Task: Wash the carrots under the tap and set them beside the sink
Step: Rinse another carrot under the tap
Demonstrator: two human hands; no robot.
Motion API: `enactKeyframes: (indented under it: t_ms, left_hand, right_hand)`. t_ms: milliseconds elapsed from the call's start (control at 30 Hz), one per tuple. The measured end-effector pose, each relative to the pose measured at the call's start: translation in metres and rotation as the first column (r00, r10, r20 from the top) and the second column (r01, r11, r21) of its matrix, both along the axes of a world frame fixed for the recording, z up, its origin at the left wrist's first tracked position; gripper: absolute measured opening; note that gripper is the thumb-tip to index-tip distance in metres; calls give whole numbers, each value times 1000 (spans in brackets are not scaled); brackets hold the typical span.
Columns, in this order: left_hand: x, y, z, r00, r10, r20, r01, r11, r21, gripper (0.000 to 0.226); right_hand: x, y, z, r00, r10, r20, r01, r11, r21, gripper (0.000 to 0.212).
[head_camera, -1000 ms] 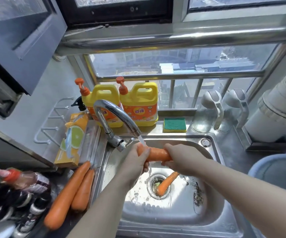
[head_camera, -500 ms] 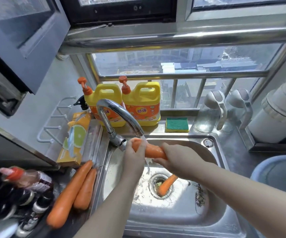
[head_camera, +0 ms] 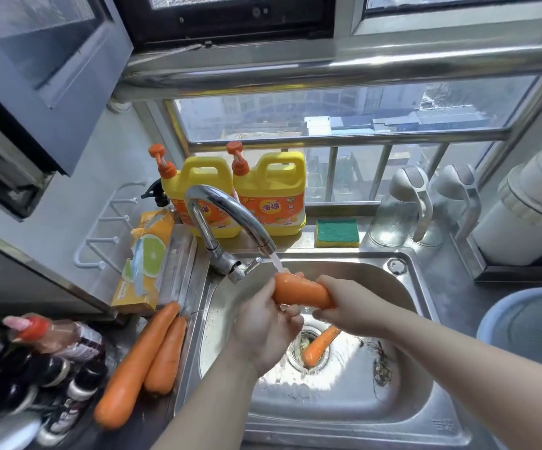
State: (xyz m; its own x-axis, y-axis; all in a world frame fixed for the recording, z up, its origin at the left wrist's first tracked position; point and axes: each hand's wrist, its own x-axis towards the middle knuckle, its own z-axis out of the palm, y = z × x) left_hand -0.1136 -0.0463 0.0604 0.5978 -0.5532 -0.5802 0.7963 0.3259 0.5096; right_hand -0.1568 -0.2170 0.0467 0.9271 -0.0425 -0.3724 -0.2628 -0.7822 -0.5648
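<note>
1. Carrot (head_camera: 302,292) held level above the sink (head_camera: 344,407), its thick end just below the spout of the tap (head_camera: 227,216), where a thin stream of water (head_camera: 277,263) lands on it.
2. A person's left hand (head_camera: 264,323) holds the carrot from the near-left side, fingers curled under the thick end. The right hand (head_camera: 354,306) wraps its fingers round the thinner right end and hides the tip.
3. A smaller carrot (head_camera: 320,344) lies in the bottom of the sink, slanting across the drain (head_camera: 295,358), with wet steel glinting around it.
4. Two more lie side by side and touching on the counter just left of the sink. The long carrot (head_camera: 136,365) is on the outer side and the shorter carrot (head_camera: 165,355) lies along the sink's rim.
5. On the far ledge under the window, two yellow detergent jugs (head_camera: 271,196) with orange pumps stand behind the tap. A green-topped sponge (head_camera: 337,232) lies to their right. Two clear glass pitchers (head_camera: 396,216) with grey handles stand farther right.
6. An orange box (head_camera: 146,264) printed with a lime slice leans at the sink's far-left corner. Dark bottles (head_camera: 51,339) crowd the near-left corner. A pale blue tub (head_camera: 529,326) shows at the right edge.
</note>
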Motion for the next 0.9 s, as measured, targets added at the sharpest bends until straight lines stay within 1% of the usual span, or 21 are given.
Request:
enactKeyframes:
  t_ms: [67,100,133,233,300,433,533,600,667,733,800,900]
  left_hand:
    - [-1,3,-1,1000,15,0,-15,999,-45,43]
    - [-1,3,-3,1000,25,17,-25,999,-41,44]
    - [-2,4,-4,999,33,43,-31,999,-30,43]
    - [-5,4,-3,980,19,196,-33,997,71,35]
    - [-7,4,-1,956,-14,293,-28,990,140,32]
    - [-4,5,2,937,-26,349,-56,974,221,26]
    - [-1,3,9,937,2,349,-97,963,253,13]
    - [3,-2,12,938,27,347,-140,942,306,8]
    - [9,-7,10,937,56,345,-190,911,367,11]
    - [14,-8,8,945,88,315,-212,898,386,16]
    - [17,-7,7,963,86,254,-171,927,333,17]
    - [18,0,7,985,56,164,-88,977,193,22]
  right_hand:
    - [-2,4,-2,999,-49,9,46,983,176,34]
    - [-3,6,-2,998,-60,8,56,970,238,34]
    - [-3,7,-4,998,-55,14,49,964,262,33]
    - [0,9,-14,998,-8,58,-5,978,210,22]
    - [3,11,-21,997,-8,74,-7,979,203,21]
    - [10,19,-28,994,-13,105,-7,982,189,20]
    - [15,23,-28,991,-12,132,-12,984,180,21]
    - [17,26,-28,989,-22,143,-5,983,184,21]
    - [20,28,-27,990,-33,136,8,983,183,24]
    - [25,29,-28,994,-29,101,13,988,157,25]
    - [29,25,-29,998,-21,66,11,991,136,21]
    - [34,17,-30,1000,12,20,-14,992,124,19]
